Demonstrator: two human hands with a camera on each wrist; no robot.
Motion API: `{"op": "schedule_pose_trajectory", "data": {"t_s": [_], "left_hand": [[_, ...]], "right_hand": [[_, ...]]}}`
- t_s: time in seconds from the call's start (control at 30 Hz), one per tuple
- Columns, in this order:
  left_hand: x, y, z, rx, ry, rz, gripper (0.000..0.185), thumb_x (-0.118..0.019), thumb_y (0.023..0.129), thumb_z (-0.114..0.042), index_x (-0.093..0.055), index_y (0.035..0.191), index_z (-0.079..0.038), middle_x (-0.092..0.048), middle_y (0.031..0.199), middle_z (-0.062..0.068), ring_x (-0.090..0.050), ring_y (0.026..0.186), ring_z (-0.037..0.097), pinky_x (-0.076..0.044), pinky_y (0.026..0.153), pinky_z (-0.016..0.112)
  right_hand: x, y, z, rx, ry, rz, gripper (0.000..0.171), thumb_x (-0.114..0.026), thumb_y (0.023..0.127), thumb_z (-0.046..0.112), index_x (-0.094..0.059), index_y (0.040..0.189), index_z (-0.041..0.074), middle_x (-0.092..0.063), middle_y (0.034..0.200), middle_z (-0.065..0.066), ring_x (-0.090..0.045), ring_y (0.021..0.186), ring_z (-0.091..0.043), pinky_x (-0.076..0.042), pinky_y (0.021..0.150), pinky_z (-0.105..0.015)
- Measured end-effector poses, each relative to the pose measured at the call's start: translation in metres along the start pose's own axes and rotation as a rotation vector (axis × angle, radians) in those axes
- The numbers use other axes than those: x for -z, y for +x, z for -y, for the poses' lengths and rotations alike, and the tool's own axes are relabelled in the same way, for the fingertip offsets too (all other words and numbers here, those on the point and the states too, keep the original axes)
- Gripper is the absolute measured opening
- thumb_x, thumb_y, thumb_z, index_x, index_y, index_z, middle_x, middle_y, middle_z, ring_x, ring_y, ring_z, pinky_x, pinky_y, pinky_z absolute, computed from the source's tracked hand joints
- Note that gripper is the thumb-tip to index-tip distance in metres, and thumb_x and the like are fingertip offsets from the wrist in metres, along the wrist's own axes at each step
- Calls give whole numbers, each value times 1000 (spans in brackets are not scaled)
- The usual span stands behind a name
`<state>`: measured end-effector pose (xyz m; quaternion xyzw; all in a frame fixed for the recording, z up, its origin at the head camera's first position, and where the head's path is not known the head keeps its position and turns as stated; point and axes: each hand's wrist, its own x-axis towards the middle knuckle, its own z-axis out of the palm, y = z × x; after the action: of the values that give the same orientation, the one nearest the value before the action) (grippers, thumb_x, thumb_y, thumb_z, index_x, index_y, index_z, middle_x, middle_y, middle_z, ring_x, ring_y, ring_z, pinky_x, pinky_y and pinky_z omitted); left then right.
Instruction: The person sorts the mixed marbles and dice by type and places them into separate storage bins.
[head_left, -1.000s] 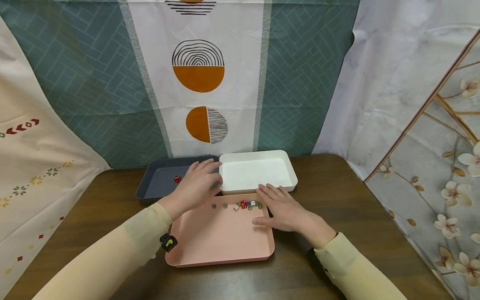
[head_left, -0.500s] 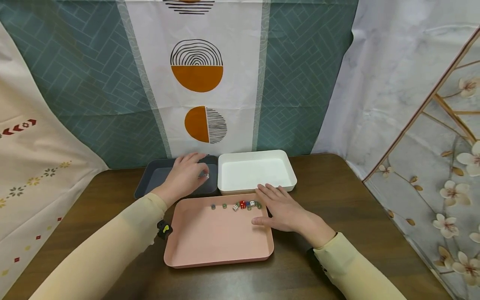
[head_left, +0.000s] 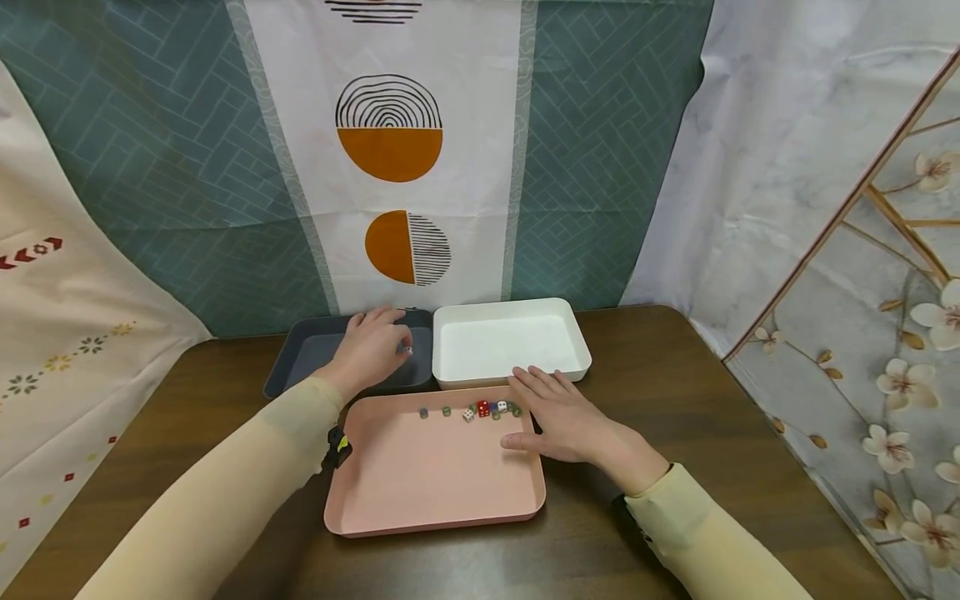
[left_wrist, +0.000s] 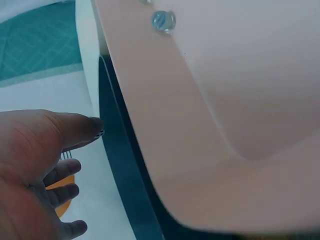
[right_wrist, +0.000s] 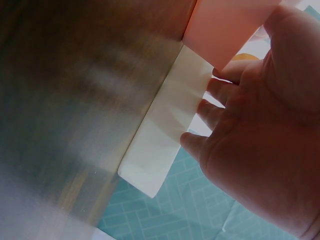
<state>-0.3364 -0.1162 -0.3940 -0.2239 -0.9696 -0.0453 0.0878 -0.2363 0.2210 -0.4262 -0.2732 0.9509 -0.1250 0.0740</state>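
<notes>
Your left hand (head_left: 371,354) seems to pinch a small die (head_left: 407,351) over the grey tray (head_left: 300,367); release it low. Right hand (head_left: 566,417) rests flat, relaxed, steadying the pink tray (head_left: 435,492).

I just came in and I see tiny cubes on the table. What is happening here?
A person is handling small dice. Their left hand hovers over the dark grey tray, pinching a small light die at its fingertips. Their right hand rests flat on the right edge of the pink tray, where a row of dice lies. The white tray behind holds nothing visible.
</notes>
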Motion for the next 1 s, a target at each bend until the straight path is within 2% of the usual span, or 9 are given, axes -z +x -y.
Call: {"op": "schedule_pose_trajectory", "data": {"t_s": [0.53, 0.7, 1.0], "left_hand": [[-22, 21, 8, 72, 52, 109, 12, -79, 103, -15, -84, 113, -10, -57, 159, 23, -41, 153, 47, -35, 118, 75], [-29, 28, 7, 76, 71, 143, 12, -78, 104, -17, -84, 112, -11, -56, 160, 22, -40, 154, 47, -35, 119, 75], [-30, 30, 6, 89, 85, 161, 10, -78, 104, -16, -84, 110, -11, -57, 159, 23, -42, 152, 48, -34, 119, 75]], "right_hand": [[-1, 1, 0, -17, -9, 8, 101, -63, 104, 70, -27, 176, 10, -20, 183, -10, -11, 170, -33, -4, 135, -57], [-1, 1, 0, -18, -4, 10, 101, -63, 104, 71, -27, 176, 10, -19, 183, -9, -10, 170, -32, -4, 135, -57], [0, 1, 0, -20, -3, 7, 101, -64, 103, 70, -28, 176, 9, -20, 183, -9, -10, 170, -32, -4, 135, -57]]}}
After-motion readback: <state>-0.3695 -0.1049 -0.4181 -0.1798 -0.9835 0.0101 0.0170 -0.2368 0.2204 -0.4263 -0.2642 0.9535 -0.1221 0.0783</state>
